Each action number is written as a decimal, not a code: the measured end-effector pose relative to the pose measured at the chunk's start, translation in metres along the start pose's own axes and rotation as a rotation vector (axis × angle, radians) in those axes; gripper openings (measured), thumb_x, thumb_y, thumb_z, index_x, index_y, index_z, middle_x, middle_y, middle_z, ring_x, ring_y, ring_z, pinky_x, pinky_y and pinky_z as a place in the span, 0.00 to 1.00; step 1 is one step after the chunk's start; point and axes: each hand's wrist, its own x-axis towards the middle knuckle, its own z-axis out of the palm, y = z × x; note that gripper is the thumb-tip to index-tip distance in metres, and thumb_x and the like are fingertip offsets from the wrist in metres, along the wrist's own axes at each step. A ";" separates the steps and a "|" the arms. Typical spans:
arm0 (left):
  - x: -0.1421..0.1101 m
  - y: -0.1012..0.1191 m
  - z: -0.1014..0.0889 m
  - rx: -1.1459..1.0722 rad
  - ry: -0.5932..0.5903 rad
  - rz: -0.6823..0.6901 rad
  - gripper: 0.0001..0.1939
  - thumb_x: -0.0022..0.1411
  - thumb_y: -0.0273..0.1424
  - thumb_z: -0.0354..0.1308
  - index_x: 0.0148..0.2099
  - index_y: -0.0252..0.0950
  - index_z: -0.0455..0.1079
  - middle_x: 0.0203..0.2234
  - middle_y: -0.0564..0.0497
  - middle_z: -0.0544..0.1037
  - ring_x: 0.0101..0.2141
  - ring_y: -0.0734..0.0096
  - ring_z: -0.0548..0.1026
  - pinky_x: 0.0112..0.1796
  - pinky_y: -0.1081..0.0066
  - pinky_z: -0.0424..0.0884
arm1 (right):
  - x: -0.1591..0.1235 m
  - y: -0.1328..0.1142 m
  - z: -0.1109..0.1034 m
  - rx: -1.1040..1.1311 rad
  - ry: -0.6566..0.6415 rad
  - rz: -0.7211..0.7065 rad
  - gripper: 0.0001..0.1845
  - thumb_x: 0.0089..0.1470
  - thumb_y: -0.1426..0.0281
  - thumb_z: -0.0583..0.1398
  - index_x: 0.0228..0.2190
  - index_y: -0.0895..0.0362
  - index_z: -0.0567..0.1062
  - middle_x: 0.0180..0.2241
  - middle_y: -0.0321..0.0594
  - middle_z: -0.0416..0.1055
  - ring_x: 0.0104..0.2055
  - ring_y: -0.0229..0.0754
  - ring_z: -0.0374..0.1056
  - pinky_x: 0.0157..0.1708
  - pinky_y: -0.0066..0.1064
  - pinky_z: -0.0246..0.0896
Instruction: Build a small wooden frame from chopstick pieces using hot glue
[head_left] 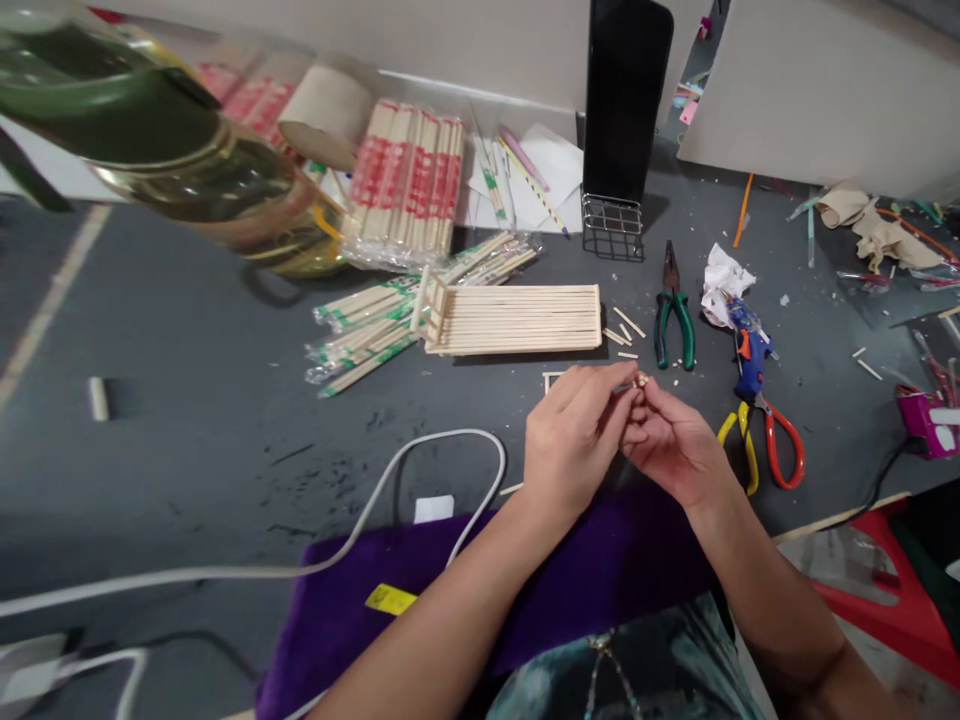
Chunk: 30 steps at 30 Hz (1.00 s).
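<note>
My left hand (574, 425) and my right hand (675, 440) meet over the near side of the dark table, fingertips pinched together. Between them is a tiny cluster of pale wooden stick pieces (641, 380), mostly hidden by the fingers. Beside my left hand, the corner of a small stick frame (551, 377) peeks out; the hand covers the rest. Beyond my hands lies a miniature slatted bed (521, 318) made of thin sticks, with a railed end at its left. Short cut stick pieces (624, 330) are scattered off its right end.
Green-handled pliers (674, 315), a blue glue gun (752, 360) and red-and-yellow-handled cutters (780, 445) lie at right. A phone (628, 95) stands in a wire holder. Packed chopsticks (409, 185) and a large bottle (202, 170) are at back left. A white cable (375, 510) loops at front left.
</note>
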 end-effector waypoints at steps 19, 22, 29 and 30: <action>0.001 -0.003 -0.002 0.061 -0.022 0.157 0.10 0.68 0.24 0.57 0.51 0.35 0.73 0.38 0.47 0.83 0.36 0.68 0.78 0.39 0.68 0.75 | 0.000 0.003 0.001 0.061 0.027 0.028 0.05 0.59 0.70 0.64 0.31 0.56 0.73 0.24 0.31 0.70 0.23 0.30 0.63 0.19 0.18 0.61; 0.001 -0.003 -0.003 0.077 -0.028 0.149 0.10 0.68 0.24 0.57 0.51 0.35 0.73 0.37 0.47 0.83 0.36 0.68 0.79 0.39 0.69 0.76 | -0.001 0.005 0.003 0.093 0.046 0.018 0.05 0.59 0.70 0.63 0.31 0.57 0.74 0.25 0.31 0.71 0.24 0.29 0.63 0.19 0.18 0.60; 0.000 -0.002 -0.004 0.082 -0.027 0.019 0.09 0.68 0.28 0.58 0.50 0.37 0.74 0.35 0.50 0.83 0.35 0.69 0.81 0.39 0.70 0.77 | -0.001 0.009 0.003 0.102 0.025 -0.081 0.05 0.55 0.70 0.66 0.33 0.59 0.76 0.26 0.31 0.69 0.25 0.28 0.61 0.20 0.18 0.58; 0.000 -0.002 -0.004 0.069 -0.022 0.004 0.09 0.68 0.28 0.59 0.50 0.37 0.74 0.35 0.50 0.83 0.34 0.70 0.81 0.39 0.71 0.77 | 0.000 0.009 0.003 0.088 0.020 -0.100 0.06 0.54 0.70 0.67 0.33 0.59 0.76 0.26 0.31 0.69 0.25 0.28 0.61 0.20 0.18 0.58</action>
